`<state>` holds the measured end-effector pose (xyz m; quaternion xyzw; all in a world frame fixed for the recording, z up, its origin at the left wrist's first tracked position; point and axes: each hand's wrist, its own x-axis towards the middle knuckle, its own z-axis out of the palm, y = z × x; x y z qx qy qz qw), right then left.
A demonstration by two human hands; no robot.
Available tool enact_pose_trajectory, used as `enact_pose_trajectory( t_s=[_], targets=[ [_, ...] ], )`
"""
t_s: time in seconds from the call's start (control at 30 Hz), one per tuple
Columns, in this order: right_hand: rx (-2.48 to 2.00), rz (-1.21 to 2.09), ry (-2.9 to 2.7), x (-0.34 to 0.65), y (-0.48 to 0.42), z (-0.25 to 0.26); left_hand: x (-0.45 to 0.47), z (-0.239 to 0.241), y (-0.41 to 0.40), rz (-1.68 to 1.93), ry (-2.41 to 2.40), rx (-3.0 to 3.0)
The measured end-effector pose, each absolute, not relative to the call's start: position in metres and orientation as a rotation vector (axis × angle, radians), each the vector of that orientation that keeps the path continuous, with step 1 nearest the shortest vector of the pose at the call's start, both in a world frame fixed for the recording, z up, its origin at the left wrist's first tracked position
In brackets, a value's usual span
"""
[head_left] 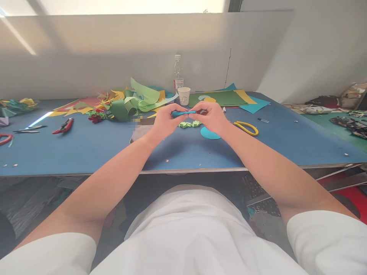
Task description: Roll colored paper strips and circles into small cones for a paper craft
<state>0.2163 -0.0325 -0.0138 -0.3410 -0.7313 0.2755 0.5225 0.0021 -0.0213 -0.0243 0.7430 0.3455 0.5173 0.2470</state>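
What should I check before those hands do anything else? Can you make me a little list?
1. Blue paper piece held by the left hand and right hand: ok.
2. Blue paper disc lying on the table: ok.
3. Yellow-handled scissors closed: cannot tell, their blades are out of sight.
4. Paper cup standing upright: ok.
5. Plastic bottle has its cap on: ok.
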Motion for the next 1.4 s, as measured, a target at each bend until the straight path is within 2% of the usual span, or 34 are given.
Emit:
enact_pose_trajectory(
  t_s=[0.77,1.4],
  targets=[
    [-0.798,0.786,-1.671,0.218,-0.034,-0.011,0.002,-0.018,-0.035,1.365,0.905,2.196],
    [-0.783,0.716,-1.709,0.221,-0.028,-0.016,0.002,-0.015,-0.037,1.324,0.949,2.22]
  ],
)
